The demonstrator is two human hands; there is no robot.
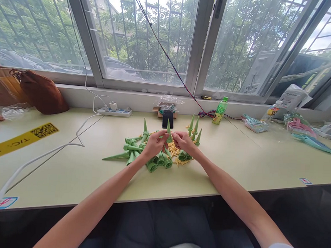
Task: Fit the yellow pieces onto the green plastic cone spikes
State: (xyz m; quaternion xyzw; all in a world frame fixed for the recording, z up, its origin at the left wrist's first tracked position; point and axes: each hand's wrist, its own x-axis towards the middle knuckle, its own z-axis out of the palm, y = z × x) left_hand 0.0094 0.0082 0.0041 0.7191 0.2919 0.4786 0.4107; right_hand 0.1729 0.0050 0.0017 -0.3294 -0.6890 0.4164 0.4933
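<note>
Standing tip-up near the middle of the frame, a single green cone (169,129) sat between the two hands, raised in front of the heap. Left hand (155,142) pinched it low, thumb and fingers at its collar; right hand (184,141) was curled closed at its right side, fingertips drawn together. Could not tell whether those fingertips gripped the cone itself or some small piece against it. Step in hand, by my reading: fitting or adjusting a part at the collar. The next move seemed to call for a steady left pinch and a small, careful push or twist from the right. Just below the hands lay small yellow pieces (173,149), loose in a scatter; left of them, at centre-left, a heap of green cones (133,147), many on their sides, some with open ends toward the viewer. Right of centre, upright cones (191,127) stood in a small group with yellow bits about their lower parts, probably finished ones. Farther out: a dark phone (168,119) at upper centre, a green bottle (220,111) at upper right, a white power strip (115,111) and a brown bag (42,91) toward upper left.
</note>
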